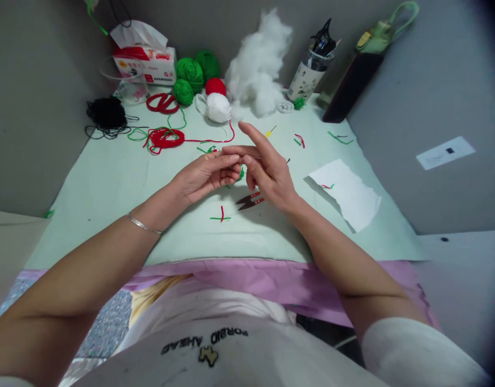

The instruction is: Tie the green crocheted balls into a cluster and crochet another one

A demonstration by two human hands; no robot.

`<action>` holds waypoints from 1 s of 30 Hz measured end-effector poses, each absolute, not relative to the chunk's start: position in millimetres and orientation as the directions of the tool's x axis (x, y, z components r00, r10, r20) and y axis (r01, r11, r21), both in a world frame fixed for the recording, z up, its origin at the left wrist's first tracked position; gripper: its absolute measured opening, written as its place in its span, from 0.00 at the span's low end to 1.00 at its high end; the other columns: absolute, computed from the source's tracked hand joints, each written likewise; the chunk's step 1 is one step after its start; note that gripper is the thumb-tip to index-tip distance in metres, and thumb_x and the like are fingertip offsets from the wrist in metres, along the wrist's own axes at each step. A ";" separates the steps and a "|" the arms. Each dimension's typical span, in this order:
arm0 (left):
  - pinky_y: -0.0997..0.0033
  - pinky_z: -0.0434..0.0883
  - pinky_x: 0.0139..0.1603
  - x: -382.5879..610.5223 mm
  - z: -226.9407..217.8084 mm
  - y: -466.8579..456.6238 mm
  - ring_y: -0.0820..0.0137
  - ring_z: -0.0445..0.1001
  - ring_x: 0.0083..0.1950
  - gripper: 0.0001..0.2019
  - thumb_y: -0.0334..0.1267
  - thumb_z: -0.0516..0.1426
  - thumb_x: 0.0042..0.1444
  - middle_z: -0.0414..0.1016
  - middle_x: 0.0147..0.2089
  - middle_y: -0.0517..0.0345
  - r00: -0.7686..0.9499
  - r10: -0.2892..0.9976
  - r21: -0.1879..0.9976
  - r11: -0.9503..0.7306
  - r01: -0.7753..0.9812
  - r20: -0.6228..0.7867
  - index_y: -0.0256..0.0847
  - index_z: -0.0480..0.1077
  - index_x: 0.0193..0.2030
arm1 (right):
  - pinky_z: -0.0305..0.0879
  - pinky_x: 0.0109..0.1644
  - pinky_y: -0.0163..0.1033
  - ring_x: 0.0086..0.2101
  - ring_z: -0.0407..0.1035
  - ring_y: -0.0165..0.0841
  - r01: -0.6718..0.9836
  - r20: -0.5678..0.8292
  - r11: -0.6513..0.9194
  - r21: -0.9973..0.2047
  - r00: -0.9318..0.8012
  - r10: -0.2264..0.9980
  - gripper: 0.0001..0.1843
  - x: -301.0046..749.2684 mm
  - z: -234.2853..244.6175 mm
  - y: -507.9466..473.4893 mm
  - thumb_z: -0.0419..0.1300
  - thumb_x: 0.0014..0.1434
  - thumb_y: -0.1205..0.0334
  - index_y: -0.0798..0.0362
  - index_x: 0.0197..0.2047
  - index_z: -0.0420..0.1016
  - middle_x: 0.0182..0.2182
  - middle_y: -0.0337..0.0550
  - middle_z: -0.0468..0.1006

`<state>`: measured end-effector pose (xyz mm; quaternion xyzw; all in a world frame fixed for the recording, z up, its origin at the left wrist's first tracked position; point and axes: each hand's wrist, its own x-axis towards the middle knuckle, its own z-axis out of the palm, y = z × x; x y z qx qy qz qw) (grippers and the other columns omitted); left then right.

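Left hand (207,176) grip pinches a small, fuzzy green yarn piece (241,173) above the smooth pale table (110,183). Right hand (269,172) grip pinches it too, index finger extended. Pointed red-handled snips (251,200) lie just below.

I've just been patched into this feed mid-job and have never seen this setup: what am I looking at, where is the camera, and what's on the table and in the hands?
There is no machine: these are a person's two bare hands, filmed by one camera worn on the head and looking down. The left hand and right hand meet above a pale green mat. The left seems to pinch a small green yarn piece; the right's grip on it is unclear. Small snips lie just below. Farther back are green yarn balls, a red yarn coil, white stuffing and a tissue box.
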<state>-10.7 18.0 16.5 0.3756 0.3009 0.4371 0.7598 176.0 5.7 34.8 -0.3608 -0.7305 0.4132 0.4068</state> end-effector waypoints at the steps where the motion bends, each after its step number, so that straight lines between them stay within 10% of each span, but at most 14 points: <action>1: 0.80 0.76 0.36 -10.5 17.3 17.8 0.77 0.77 0.31 0.03 0.32 0.64 0.61 0.79 0.31 0.59 0.435 0.892 0.837 0.328 -0.437 -0.123 0.36 0.79 0.36 | 0.76 0.31 0.39 0.23 0.68 0.28 0.190 0.306 0.410 -0.892 -0.412 0.858 0.30 175.4 34.5 5.6 0.54 0.71 0.47 0.39 0.73 0.61 0.57 0.42 0.81; 10: 0.77 0.73 0.35 -5.8 23.5 10.0 0.74 0.75 0.31 0.07 0.38 0.67 0.57 0.78 0.31 0.59 0.223 0.974 0.946 0.111 -0.305 -0.042 0.39 0.78 0.31 | 0.70 0.38 0.40 0.31 0.71 0.33 0.374 0.518 0.585 -0.719 -0.273 0.811 0.12 177.5 24.4 24.8 0.61 0.68 0.52 0.49 0.37 0.78 0.35 0.42 0.80; 15: 0.73 0.73 0.37 -4.4 16.7 10.8 0.73 0.75 0.32 0.07 0.41 0.65 0.59 0.78 0.32 0.58 0.148 0.988 0.986 -0.024 -0.163 0.048 0.40 0.82 0.36 | 0.63 0.35 0.38 0.26 0.69 0.30 0.553 0.409 0.560 -0.617 -0.382 0.828 0.09 185.4 30.9 28.2 0.57 0.69 0.61 0.50 0.37 0.76 0.24 0.36 0.76; 22: 0.67 0.70 0.41 -4.8 10.1 7.0 0.67 0.72 0.34 0.09 0.37 0.57 0.64 0.74 0.33 0.59 0.129 0.935 0.915 -0.350 0.198 0.330 0.45 0.80 0.43 | 0.71 0.34 0.37 0.25 0.72 0.29 0.155 0.254 0.339 -0.928 -0.402 0.880 0.09 180.9 38.1 22.6 0.59 0.67 0.53 0.50 0.41 0.73 0.24 0.35 0.79; 30: 0.64 0.63 0.42 -5.2 9.9 3.5 0.64 0.67 0.36 0.12 0.34 0.52 0.67 0.69 0.31 0.58 0.243 0.857 0.764 -0.515 0.390 0.454 0.46 0.74 0.33 | 0.70 0.30 0.35 0.23 0.70 0.28 0.111 0.244 0.303 -0.946 -0.370 0.897 0.12 174.9 32.5 22.8 0.62 0.65 0.50 0.49 0.37 0.68 0.23 0.34 0.78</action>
